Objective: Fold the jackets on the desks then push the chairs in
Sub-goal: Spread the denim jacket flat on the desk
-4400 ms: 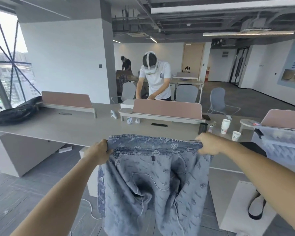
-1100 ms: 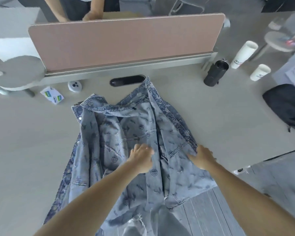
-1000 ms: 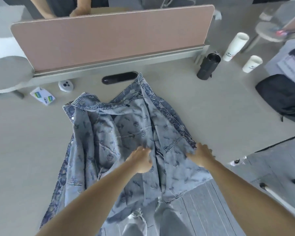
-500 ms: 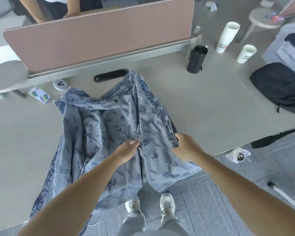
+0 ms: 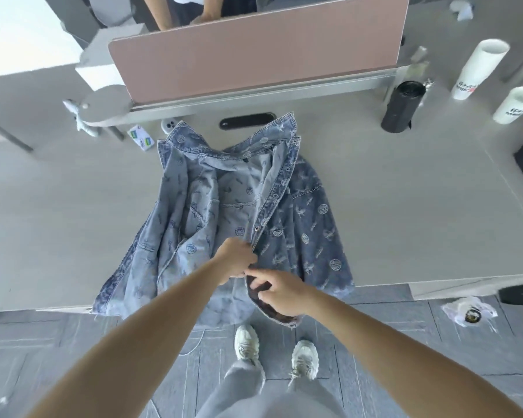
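Nearest are two pale sneakers (image 5: 305, 359) on the grey floor, just short of the desk (image 5: 405, 206). Above them both hands meet at the denim jacket (image 5: 308, 224): the left hand (image 5: 234, 260) curls round the snap-button front edge, and the right hand (image 5: 280, 292) pinches the lower front edge (its darker inner side turned up). The jacket lies open on the desk, collar toward the far side, its hem hanging over the near edge. Beyond the collar stands a pink divider panel (image 5: 254, 52), with a black roll (image 5: 402, 107) and two paper cups (image 5: 477, 69) to the right.
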The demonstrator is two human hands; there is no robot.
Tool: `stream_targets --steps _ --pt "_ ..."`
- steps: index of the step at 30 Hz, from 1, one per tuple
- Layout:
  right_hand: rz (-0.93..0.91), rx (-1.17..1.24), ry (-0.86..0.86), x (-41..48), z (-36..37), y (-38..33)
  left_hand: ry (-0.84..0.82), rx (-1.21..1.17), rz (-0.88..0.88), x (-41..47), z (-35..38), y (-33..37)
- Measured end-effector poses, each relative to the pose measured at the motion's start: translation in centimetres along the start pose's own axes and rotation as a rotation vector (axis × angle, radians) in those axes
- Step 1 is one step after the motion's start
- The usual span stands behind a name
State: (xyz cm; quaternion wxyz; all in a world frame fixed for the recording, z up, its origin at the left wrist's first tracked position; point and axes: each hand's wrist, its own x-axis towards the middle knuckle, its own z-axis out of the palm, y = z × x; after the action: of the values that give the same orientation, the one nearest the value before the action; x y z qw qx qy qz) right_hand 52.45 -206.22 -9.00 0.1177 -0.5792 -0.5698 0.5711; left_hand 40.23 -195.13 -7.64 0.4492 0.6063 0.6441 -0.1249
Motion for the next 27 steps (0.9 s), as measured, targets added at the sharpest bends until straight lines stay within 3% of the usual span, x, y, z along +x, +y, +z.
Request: stream_targets --steps 3,9,14,19,24,27 --pt "0.059 -0.018 -0.015 0.3 0.0 1.6 0.120 -0.116 -0.010 1.3 0.7 -2.1" --pt "0.232 0.026 0.287 1.7 0.7 5.1 0.149 -0.275 -0.026 1.9 -0.1 -4.9" --pt "0.284 -0.033 0.352 3.2 -1.2 5.0 0.362 -0.356 -0.071 2.5 -3.3 -8.2" --pt "0.364 -0.105 0.331 4.4 -1.5 4.8 0.400 -0.053 -0.010 2.7 -5.5 -10.0" --pt "0.593 -0.244 0.700 4.4 -2.6 5.6 0.358 0.339 0.269 2.5 -4.2 -7.5" --pt "0.798 -0.242 0.763 3.6 -4.2 6.8 0.262 0.444 0.488 2.6 -2.3 -5.0"
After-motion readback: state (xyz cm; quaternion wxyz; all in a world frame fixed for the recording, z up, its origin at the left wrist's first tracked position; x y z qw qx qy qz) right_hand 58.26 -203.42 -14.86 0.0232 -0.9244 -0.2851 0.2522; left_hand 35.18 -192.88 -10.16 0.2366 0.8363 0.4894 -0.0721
